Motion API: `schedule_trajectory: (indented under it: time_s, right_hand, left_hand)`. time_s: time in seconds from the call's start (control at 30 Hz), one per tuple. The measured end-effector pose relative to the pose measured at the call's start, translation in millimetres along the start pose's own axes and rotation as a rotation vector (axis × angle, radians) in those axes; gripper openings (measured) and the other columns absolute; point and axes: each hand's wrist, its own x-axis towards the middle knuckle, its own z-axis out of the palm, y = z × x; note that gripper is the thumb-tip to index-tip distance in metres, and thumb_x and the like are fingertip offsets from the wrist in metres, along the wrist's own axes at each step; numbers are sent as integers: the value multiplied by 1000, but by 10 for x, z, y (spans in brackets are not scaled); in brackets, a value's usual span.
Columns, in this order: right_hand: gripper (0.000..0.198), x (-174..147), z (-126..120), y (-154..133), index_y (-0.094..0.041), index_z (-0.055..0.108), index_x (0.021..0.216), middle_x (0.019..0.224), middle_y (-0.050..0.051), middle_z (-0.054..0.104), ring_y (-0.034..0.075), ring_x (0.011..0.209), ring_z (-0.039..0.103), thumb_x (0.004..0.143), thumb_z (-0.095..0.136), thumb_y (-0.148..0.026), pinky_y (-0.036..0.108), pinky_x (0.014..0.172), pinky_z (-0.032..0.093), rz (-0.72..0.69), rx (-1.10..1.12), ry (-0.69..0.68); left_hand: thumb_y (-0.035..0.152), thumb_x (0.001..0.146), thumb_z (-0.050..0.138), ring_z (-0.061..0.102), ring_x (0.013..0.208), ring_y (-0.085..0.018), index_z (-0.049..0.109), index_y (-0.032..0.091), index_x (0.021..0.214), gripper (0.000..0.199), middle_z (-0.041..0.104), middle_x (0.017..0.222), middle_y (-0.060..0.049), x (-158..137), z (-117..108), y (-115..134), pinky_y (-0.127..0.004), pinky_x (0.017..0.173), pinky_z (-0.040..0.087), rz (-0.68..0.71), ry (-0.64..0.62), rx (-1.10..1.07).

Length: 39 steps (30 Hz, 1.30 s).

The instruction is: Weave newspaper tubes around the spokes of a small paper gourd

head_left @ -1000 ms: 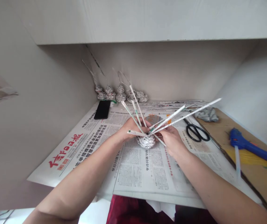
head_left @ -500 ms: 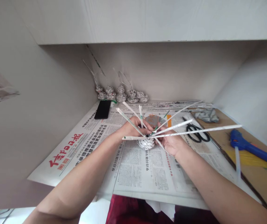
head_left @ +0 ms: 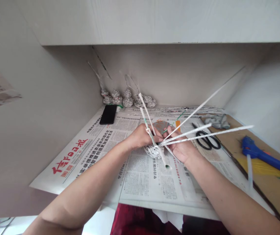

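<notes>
Between my hands is a small round weave of rolled newspaper (head_left: 152,151), held just over the newspaper-covered table. Several paper tubes (head_left: 187,133) fan out from its top, some up to the left, others far to the right, one toward me. My left hand (head_left: 143,135) is closed round the weave's left and back side, its fingertips at the base of the tubes. On the right side, my right hand (head_left: 177,143) pinches a thin paper strip with green on it (head_left: 180,114) near the weave's top. Some fingertips are hidden behind the tubes.
Several woven paper gourds (head_left: 127,98) line the back wall beside a black phone (head_left: 108,114). Loose paper tubes (head_left: 179,111) lie behind my hands. Black scissors (head_left: 207,139), a crumpled grey cloth (head_left: 217,120) and a blue glue gun (head_left: 259,155) on cardboard (head_left: 272,189) are at right.
The woven piece has turned, so the left tubes now point more upward and one points toward me. A long tube at right has swung up. Both hands stay on the piece.
</notes>
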Motion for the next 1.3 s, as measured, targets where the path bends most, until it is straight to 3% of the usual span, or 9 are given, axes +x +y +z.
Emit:
schedule_trajectory:
  time_s: [0.17, 0.47, 0.63, 0.77, 0.83, 0.93, 1.07, 1.3]
  right_hand:
    - [39, -37, 36, -7, -22, 62, 77, 60, -1, 61, 15, 53, 56, 63, 78, -55, 29, 51, 49, 14, 52, 1]
    - [35, -50, 33, -6, -22, 65, 81, 68, -2, 63, 13, 58, 57, 63, 81, -47, 28, 58, 51, 12, 91, -76]
    - [33, -64, 23, -66, -23, 68, 90, 71, -1, 66, 16, 63, 60, 62, 81, -32, 34, 65, 53, -9, 100, -49]
    - [25, -68, 21, -73, -21, 71, 83, 84, 2, 71, 20, 82, 65, 59, 76, -20, 35, 75, 52, -91, 29, -9]
    - [16, -77, 20, -60, -22, 71, 79, 85, 2, 71, 19, 82, 64, 63, 76, -23, 31, 71, 51, -186, -61, 29]
    - [17, -98, 22, -44, -20, 71, 78, 78, 2, 69, 12, 63, 60, 71, 76, -35, 24, 52, 44, -248, -208, 105]
    - [30, -124, 40, -22, -16, 71, 84, 72, 3, 67, 11, 50, 56, 72, 74, -44, 21, 39, 36, -132, -180, 109]
    - [27, -161, 85, 42, -15, 71, 91, 81, 7, 72, 14, 66, 67, 75, 74, -36, 23, 56, 53, -13, -30, 77]
  left_hand:
    - [15, 55, 80, 58, 60, -9, 66, 11, 75, 24, 66, 67, -1, 7, 0, 5, -22, 58, 45, -115, 45, -174]
    - [26, 57, 81, 50, 53, -8, 68, 12, 71, 23, 58, 57, 3, -20, -88, 64, -21, 51, 40, -228, -55, -73]
    - [23, 56, 80, 49, 51, -7, 61, 13, 61, 22, 53, 53, 5, -13, -94, 103, -21, 49, 42, -296, 39, -59]
    - [19, 59, 75, 49, 52, -8, 59, 13, 58, 17, 53, 55, 4, -10, -129, 124, -22, 49, 42, -286, 147, -43]
    - [18, 60, 74, 49, 52, -8, 59, 13, 60, 15, 54, 56, 3, -3, -156, 113, -22, 49, 42, -265, 212, -41]
    - [17, 60, 74, 50, 52, -8, 59, 13, 61, 16, 55, 57, 3, 18, -190, 60, -21, 49, 41, -230, 264, -43]
    - [17, 58, 75, 47, 49, -7, 58, 13, 60, 17, 53, 53, 4, 55, -215, -19, -20, 47, 38, -186, 311, -43]
    - [15, 60, 74, 48, 49, -6, 58, 13, 60, 17, 54, 54, 4, 55, -275, -18, -21, 49, 40, -197, 322, -120]
